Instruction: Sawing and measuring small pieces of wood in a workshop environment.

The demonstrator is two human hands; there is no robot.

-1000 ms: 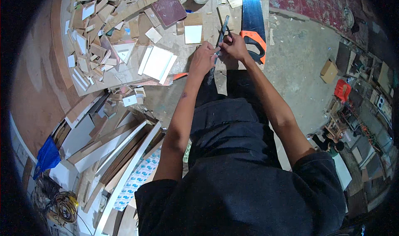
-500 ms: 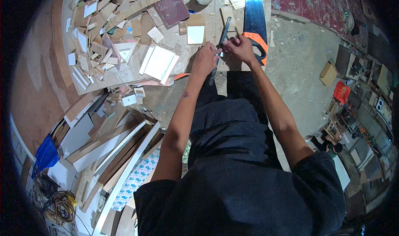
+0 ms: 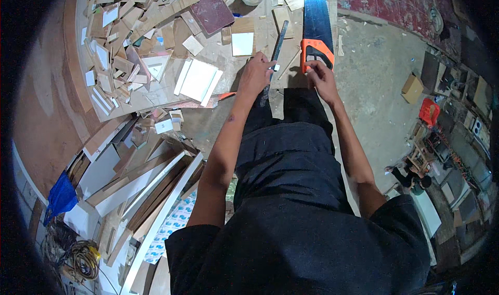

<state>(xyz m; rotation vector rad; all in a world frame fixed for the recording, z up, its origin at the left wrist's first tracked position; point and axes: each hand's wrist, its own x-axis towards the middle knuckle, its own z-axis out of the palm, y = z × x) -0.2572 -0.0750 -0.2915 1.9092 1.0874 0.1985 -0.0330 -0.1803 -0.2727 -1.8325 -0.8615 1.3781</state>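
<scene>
and here's the cluttered workbench (image 3: 264,35), the saw (image 3: 317,25) lying along its right side, orange handle toward the person. well left of the saw sits a white panel (image 3: 197,81). left hand (image 3: 255,76), nearer the saw, has its fingers closed around a dark strip (image 3: 279,43), slanting left of the saw. right hand (image 3: 323,81) is right at the saw's handle, fingers curled; can't tell whether they grip it. between strip and saw, a thin stick (image 3: 290,64); left of the saw, by the left fingertips, a tiny white piece (image 3: 276,67).
</scene>
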